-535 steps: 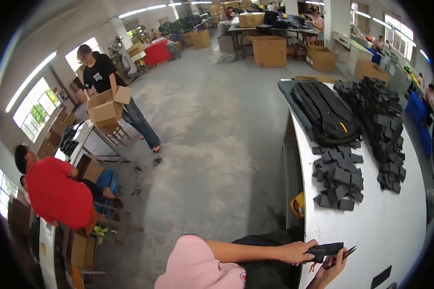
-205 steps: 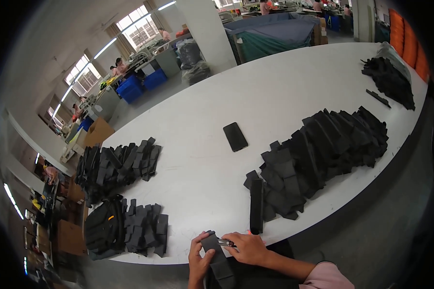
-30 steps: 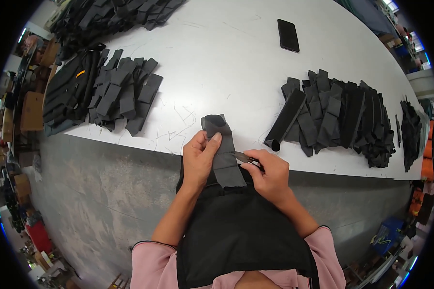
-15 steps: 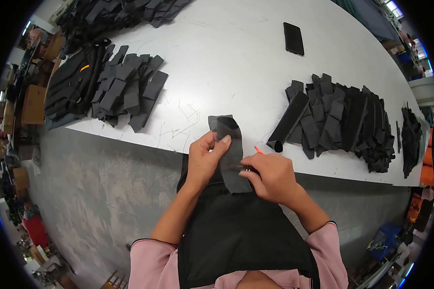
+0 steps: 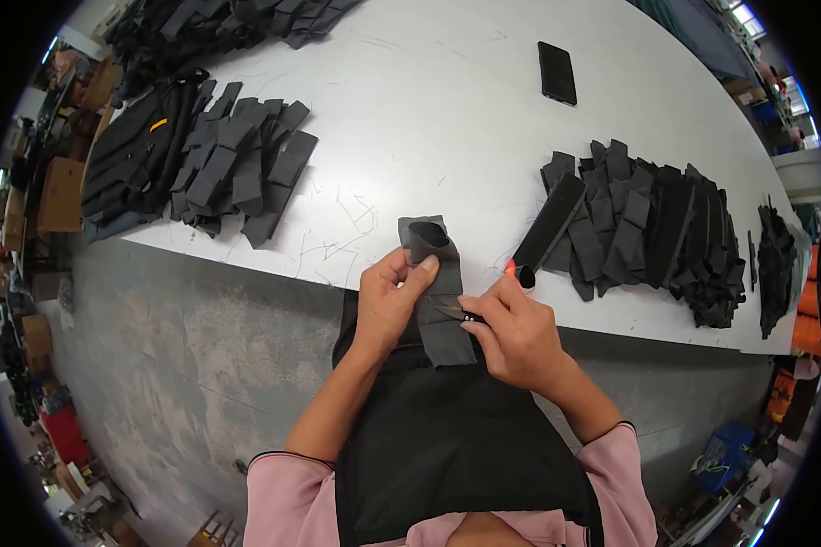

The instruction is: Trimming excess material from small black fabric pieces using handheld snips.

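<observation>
Left hand (image 5: 388,301) pinches a dark grey fabric piece (image 5: 436,287) by its long edge, just over the near edge of the wide white table (image 5: 447,109); the right hand (image 5: 515,333) closes around small snips (image 5: 456,313) whose blades touch the cloth. Heaps of matching black fabric strips lie left (image 5: 219,169) and right (image 5: 648,228), matte, flat and oblong, and a black phone (image 5: 556,73) sits farther back. The piece looks light, soft and floppy, curling into a loop at its top, so gripping near the cut keeps it taut. Loose threads (image 5: 342,223) litter the tabletop.
</observation>
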`<state>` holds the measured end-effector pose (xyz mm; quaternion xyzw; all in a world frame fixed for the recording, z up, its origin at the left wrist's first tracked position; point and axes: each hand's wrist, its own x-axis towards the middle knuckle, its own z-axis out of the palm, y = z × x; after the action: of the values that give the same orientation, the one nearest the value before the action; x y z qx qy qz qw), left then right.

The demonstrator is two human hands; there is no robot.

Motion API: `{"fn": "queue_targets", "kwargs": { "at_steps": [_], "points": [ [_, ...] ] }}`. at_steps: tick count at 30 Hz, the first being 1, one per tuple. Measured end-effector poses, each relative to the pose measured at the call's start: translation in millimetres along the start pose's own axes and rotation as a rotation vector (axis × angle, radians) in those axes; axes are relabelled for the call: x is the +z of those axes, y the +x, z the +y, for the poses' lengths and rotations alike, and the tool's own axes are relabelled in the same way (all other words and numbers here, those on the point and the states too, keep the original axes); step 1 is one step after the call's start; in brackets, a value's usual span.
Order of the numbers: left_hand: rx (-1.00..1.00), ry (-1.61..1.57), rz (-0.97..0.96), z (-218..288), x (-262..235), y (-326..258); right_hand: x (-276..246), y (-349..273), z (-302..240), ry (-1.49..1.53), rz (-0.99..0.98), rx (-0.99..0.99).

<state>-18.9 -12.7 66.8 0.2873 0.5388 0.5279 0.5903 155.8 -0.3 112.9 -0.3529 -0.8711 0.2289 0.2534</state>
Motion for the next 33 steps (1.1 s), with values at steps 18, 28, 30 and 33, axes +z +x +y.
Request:
{"fn": "queue_targets", "kwargs": {
  "at_steps": [18,28,30,33],
  "points": [
    [-0.045,-0.049,-0.027,-1,0,-2,10,-9,-3,0.046,0.155,0.065],
    [-0.052,-0.021,-0.036,-8,-2,0,6,-4,-4,0.044,0.047,0.111],
    [-0.047,-0.042,-0.026,-3,1,0,6,-1,-5,0.005,0.060,0.055],
    [-0.065,-0.070,-0.011,0,4,1,8,0,-5,-0.098,0.084,-0.014]
  ]
}}
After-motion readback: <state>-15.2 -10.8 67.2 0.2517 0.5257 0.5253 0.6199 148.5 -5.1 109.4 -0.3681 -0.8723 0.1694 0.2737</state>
